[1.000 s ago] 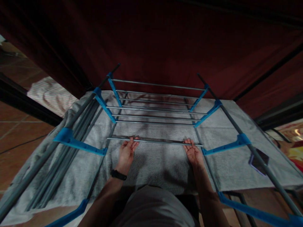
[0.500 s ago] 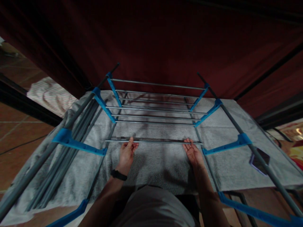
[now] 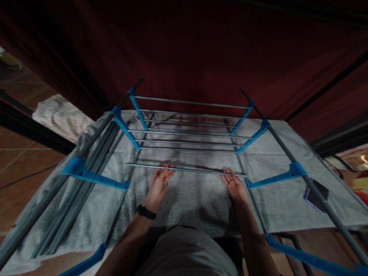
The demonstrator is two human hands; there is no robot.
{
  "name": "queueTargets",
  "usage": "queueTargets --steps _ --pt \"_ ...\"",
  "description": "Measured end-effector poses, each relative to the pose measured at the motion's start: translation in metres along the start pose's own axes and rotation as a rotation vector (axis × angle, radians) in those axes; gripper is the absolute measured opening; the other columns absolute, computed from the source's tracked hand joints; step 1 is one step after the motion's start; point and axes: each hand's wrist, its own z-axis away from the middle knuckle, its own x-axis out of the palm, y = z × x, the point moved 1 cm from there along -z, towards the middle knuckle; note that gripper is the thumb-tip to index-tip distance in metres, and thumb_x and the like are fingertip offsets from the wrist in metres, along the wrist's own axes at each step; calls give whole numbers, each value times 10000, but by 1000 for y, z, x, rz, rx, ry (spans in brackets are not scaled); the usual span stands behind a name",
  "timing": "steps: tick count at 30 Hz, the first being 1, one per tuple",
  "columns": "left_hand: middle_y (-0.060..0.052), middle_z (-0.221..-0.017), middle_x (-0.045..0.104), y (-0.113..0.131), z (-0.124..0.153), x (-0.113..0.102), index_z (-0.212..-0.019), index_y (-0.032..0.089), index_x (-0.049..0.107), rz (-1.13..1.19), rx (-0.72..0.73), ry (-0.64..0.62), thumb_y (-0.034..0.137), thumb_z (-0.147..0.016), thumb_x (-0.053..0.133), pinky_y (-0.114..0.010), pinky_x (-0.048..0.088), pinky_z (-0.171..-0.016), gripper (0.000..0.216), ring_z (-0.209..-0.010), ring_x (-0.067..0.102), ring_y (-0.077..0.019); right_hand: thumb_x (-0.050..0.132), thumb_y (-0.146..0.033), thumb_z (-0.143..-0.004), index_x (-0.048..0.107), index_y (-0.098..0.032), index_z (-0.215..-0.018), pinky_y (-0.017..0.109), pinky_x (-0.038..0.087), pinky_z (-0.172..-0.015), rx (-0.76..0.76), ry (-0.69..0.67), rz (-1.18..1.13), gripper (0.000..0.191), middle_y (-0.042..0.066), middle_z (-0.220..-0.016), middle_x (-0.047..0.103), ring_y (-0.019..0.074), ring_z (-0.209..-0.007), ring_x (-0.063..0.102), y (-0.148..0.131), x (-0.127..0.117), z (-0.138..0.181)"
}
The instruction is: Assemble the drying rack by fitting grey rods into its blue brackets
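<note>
A thin grey metal rod (image 3: 198,170) lies across the rack frame, held from both sides. My left hand (image 3: 157,186) pinches it left of the middle, and a dark band circles that wrist. Near its other end, my right hand (image 3: 234,186) has its fingers curled under the rod, palm up. The rod's right end is close to the inner end of the right blue bracket (image 3: 276,177); I cannot tell whether they touch. Its left end sits above the inner end of the left blue bracket (image 3: 99,178), apart from it.
Several rods (image 3: 186,142) span the blue brackets further back. Loose grey tubes (image 3: 86,195) lie at left on the grey towel (image 3: 186,203). A phone (image 3: 316,195) rests at right beneath the side tube (image 3: 284,149). A dark red curtain (image 3: 186,50) hangs behind.
The rod's left end has moved up and slightly left, so the rod now slants. My left hand has shifted a little right and away from me; my right hand has barely moved.
</note>
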Motion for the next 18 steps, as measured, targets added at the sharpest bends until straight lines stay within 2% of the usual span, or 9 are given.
queueTargets --steps 6,11,18 --pt "-79 -994 795 -7 4 23 -940 184 694 -16 -15 -100 274 -742 899 -323 596 -831 299 -846 746 -181 762 -263 -848 731 -281 -929 419 479 -1183 1 26 -18 89 -10 -1001 783 151 -1143 712 -1 2 0" --pt "-79 -1029 789 -17 13 43 -979 198 694 -39 -39 -165 283 -779 880 -331 583 -851 287 -927 746 -199 746 -273 -854 718 -286 -919 424 476 -1189 5 20 -28 72 -11 -993 782 148 -1122 715 -1 3 0" --pt "-82 -1026 782 -21 19 72 -992 213 688 -123 26 -267 371 -788 872 -354 574 -862 317 -990 727 -221 735 -286 -869 717 -292 -932 432 468 -1201 3 9 -38 66 -12 -1003 783 147 -1145 707 -2 3 1"
